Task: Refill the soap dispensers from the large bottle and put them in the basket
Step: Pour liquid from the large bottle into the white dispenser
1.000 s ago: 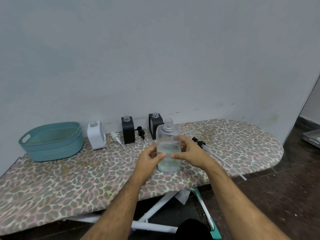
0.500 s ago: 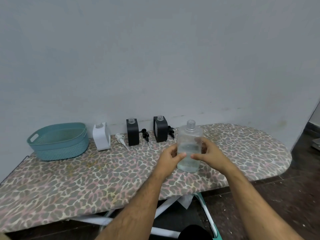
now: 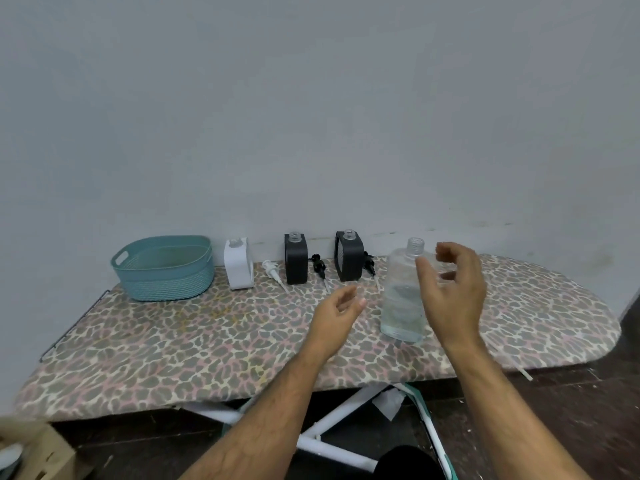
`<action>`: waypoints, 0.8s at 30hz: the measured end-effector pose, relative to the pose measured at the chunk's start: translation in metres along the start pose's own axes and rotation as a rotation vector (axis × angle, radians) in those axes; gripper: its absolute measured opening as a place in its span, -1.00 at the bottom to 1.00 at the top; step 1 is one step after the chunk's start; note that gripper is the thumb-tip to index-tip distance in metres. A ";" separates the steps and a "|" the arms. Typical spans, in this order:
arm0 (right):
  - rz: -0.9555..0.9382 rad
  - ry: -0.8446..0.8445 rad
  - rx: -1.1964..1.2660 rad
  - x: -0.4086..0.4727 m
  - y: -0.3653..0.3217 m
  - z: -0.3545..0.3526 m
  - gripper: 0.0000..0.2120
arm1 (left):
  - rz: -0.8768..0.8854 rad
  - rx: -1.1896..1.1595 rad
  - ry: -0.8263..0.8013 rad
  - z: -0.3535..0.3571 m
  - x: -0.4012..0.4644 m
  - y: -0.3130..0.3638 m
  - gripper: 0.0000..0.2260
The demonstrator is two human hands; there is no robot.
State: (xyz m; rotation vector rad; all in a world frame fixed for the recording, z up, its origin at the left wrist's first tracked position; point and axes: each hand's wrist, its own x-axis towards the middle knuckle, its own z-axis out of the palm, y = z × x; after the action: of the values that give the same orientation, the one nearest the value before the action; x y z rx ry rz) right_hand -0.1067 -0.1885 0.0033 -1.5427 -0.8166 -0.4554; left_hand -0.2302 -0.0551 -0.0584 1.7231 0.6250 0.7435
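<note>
Hovering apart with loosely curled fingers and holding nothing: left grip [image 3: 341, 306] beside, right grip [image 3: 452, 289] just in front of the large bottle [image 3: 401, 299]. Standing upright and uncapped on the leopard-print worktop [image 3: 207, 337]. Lining the wall: white dispenser [image 3: 237, 268], two black dispensers [image 3: 296, 263] [image 3: 349, 261], teal basket [image 3: 164, 268] at far left.

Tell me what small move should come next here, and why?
Probably the left hand reaches for the nearest black dispenser: the large bottle stands uncapped, both hands hold nothing, and all three dispensers are open.
</note>
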 end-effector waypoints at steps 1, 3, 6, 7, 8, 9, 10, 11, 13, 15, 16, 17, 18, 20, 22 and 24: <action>-0.024 -0.037 0.015 -0.005 -0.007 0.007 -0.77 | -0.002 0.006 0.029 -0.010 -0.003 -0.001 -0.60; -0.045 -0.128 0.064 -0.016 -0.020 0.022 -0.89 | -0.004 0.019 0.089 -0.032 -0.008 -0.003 -0.62; -0.006 -0.286 0.107 -0.037 -0.029 0.051 -0.93 | -0.004 0.049 0.183 -0.066 -0.014 -0.007 -0.62; 0.017 -0.344 0.107 -0.045 -0.031 0.062 -0.93 | -0.014 0.058 0.213 -0.078 -0.017 -0.009 -0.63; 0.047 -0.403 0.108 -0.051 -0.033 0.074 -0.91 | -0.022 0.073 0.244 -0.091 -0.019 -0.010 -0.63; 0.085 -0.460 0.113 -0.058 -0.035 0.087 -0.88 | -0.029 0.097 0.274 -0.104 -0.021 -0.011 -0.64; 0.124 -0.515 0.120 -0.062 -0.036 0.099 -0.86 | -0.034 0.118 0.300 -0.116 -0.021 -0.013 -0.65; 0.163 -0.571 0.133 -0.067 -0.038 0.112 -0.83 | -0.043 0.138 0.330 -0.130 -0.022 -0.015 -0.65; 0.225 -0.660 0.151 -0.074 -0.039 0.138 -0.80 | -0.061 0.177 0.400 -0.155 -0.021 -0.019 -0.62; 0.258 -0.716 0.145 -0.077 -0.039 0.163 -0.76 | -0.084 0.212 0.468 -0.175 -0.016 -0.023 -0.59; 0.269 -0.739 0.147 -0.076 -0.039 0.178 -0.74 | -0.098 0.230 0.498 -0.184 -0.011 -0.027 -0.58; 0.281 -0.759 0.150 -0.075 -0.039 0.193 -0.72 | -0.113 0.252 0.522 -0.190 -0.005 -0.029 -0.57; 0.297 -0.778 0.154 -0.073 -0.039 0.208 -0.70 | -0.126 0.274 0.542 -0.195 0.001 -0.030 -0.55; 0.347 -0.807 0.176 -0.068 -0.039 0.235 -0.65 | -0.155 0.305 0.576 -0.201 0.015 -0.033 -0.50; 0.389 -0.823 0.206 -0.061 -0.038 0.261 -0.59 | -0.164 0.313 0.593 -0.203 0.030 -0.036 -0.48; 0.435 -0.832 0.234 -0.051 -0.033 0.285 -0.53 | -0.154 0.305 0.616 -0.203 0.045 -0.040 -0.46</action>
State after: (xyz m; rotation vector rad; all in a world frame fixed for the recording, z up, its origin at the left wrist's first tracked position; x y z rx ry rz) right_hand -0.2146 0.0762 -0.0532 -1.6224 -1.0632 0.6286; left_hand -0.3534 0.1168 -0.0493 1.6843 1.3347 1.1222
